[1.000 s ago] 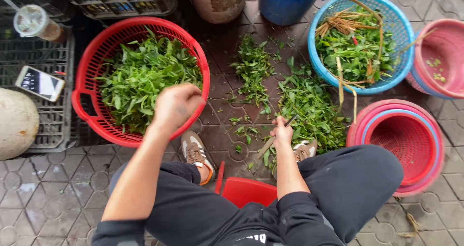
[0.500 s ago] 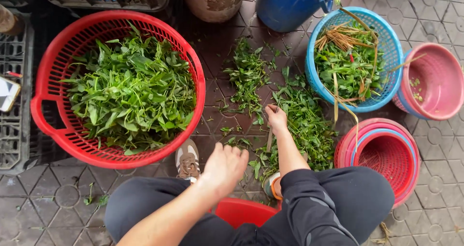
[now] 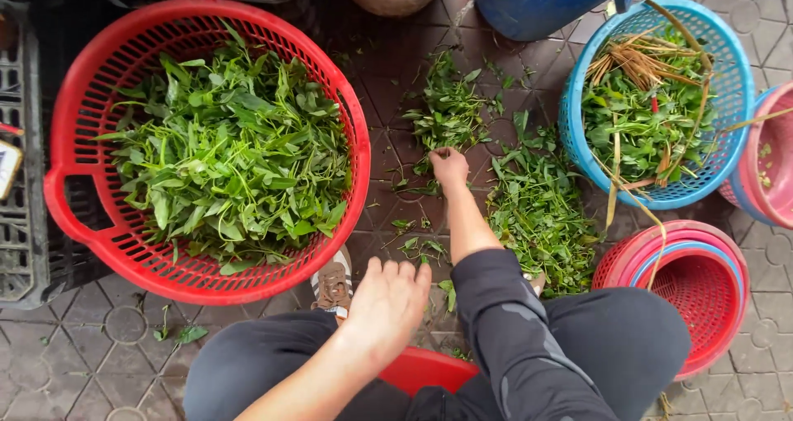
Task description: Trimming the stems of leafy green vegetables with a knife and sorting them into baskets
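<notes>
Moved: since half a second ago the right hand (image 3: 448,166) has pushed farther out from the knees into the loose greens on the tiles, while the left hand (image 3: 387,305) has come back in close over the lap; a second ago it was up at the red basket.
Right hand: fingers curled and pinching into a small pile of leafy stems (image 3: 450,107) that starts at its fingertips and spreads beyond them; whether a sprig is actually gripped cannot be told, since the fingertips are buried in leaves.
Left hand: released, fingers spread, palm down, holding nothing; it hovers just above a shoe (image 3: 333,286) and a red stool edge (image 3: 429,370).
Sorted so far: the big red basket (image 3: 74,214), up and to the left of the left hand, is heaped nearly full of clean green leaves.
Left to do, as I judge it: the small pile at the right hand and a larger heap of greens (image 3: 537,214) just to its right lie on the floor, so a fair share looks unpicked.
Discards: a blue basket (image 3: 735,99), far right of the right hand, holds stalks, roots and yellowed bits.
Spare: stacked red and blue baskets (image 3: 727,305) sit empty, right of the knee.
</notes>
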